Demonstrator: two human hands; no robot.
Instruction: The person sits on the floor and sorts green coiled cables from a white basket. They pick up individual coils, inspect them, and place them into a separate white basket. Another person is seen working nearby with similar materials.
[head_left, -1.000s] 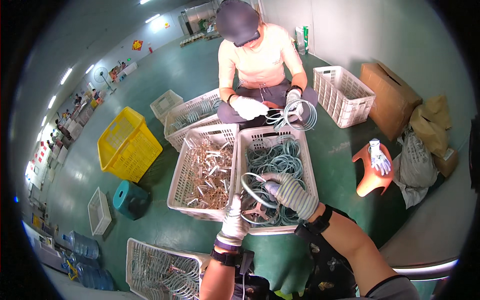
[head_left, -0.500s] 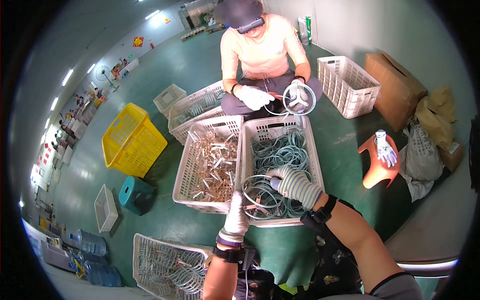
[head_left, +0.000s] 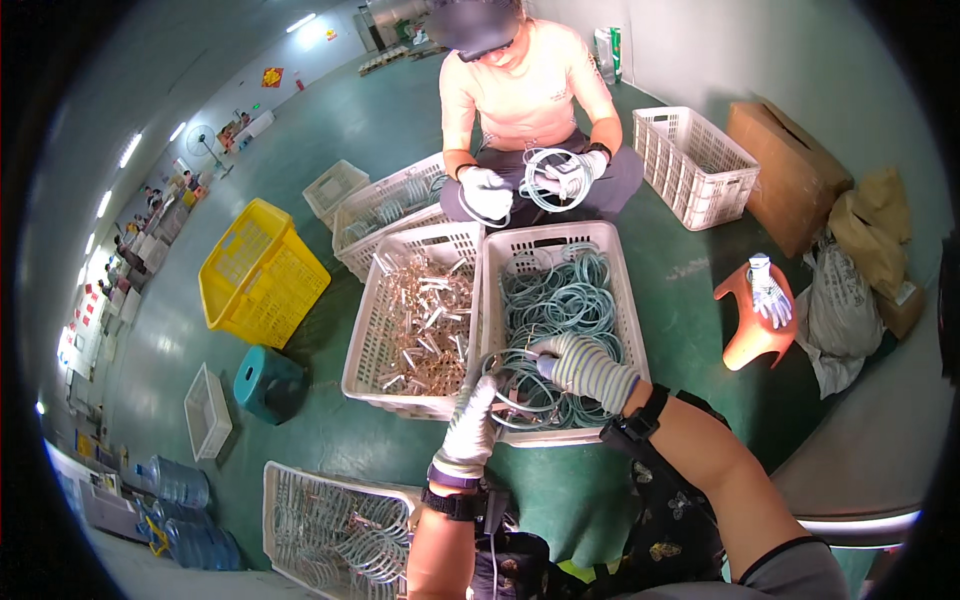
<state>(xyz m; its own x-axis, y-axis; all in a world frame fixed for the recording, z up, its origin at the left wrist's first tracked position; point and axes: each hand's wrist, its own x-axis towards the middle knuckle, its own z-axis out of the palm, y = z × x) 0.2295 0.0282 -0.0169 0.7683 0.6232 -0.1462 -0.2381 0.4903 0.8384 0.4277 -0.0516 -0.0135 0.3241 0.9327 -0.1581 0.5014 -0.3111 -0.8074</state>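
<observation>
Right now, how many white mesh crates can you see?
6, perhaps more hidden: cable crate, clip crate, two behind them, one right, one nearest.

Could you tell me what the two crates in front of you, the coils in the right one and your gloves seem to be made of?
The crates look like moulded white plastic: lattice walls, matte. The coils seem to be plastic-jacketed cable or tubing, pale blue-green with a slight sheen; which of the two is unclear. The gloves on the left hand and right hand look like knitted fabric, whitish with striped cuffs.
</observation>
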